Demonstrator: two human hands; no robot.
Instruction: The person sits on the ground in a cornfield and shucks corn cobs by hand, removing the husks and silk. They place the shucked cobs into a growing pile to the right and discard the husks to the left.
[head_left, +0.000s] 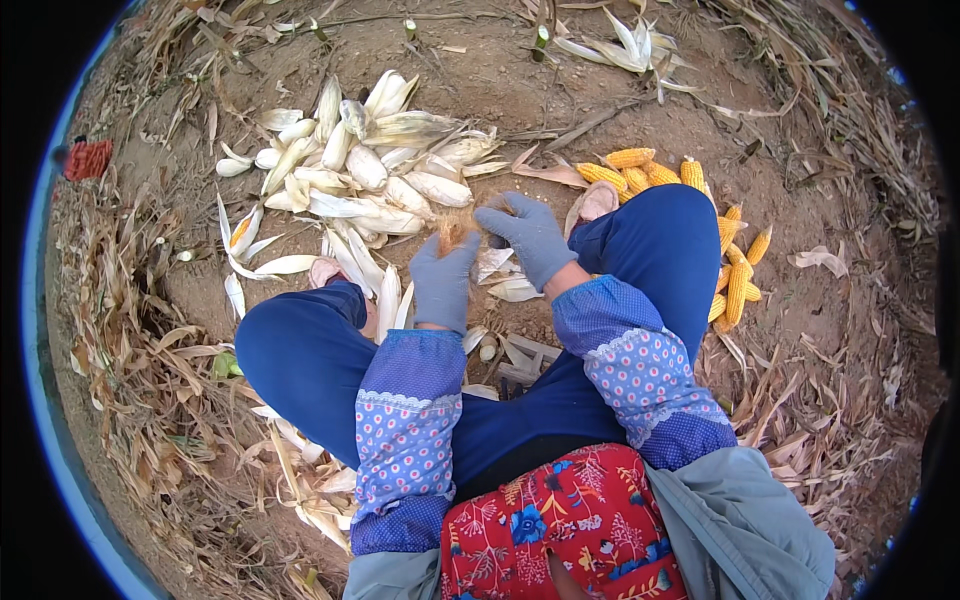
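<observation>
Both my hands wear grey gloves and come close together in front of my bent knees. My left hand [443, 285] is closed around a tuft of brown corn silk [457, 226], which sticks out past its fingertips. Just right of the tuft, my right hand [532, 238] has its fingers curled in; what they hold, if anything, is hidden. A pile of ears of corn in pale husks [367, 168] lies beyond my left hand. Several bare yellow ears of corn [737, 290] are heaped beside my right knee.
A partly opened ear [241, 232] lies left of the pile. Loose husks [515, 288] are strewn between my legs. Cut stalk stubs [541, 40] stand in the soil ahead. Dry leaves [150, 400] cover the ground at left. A red item [88, 160] lies at the far left.
</observation>
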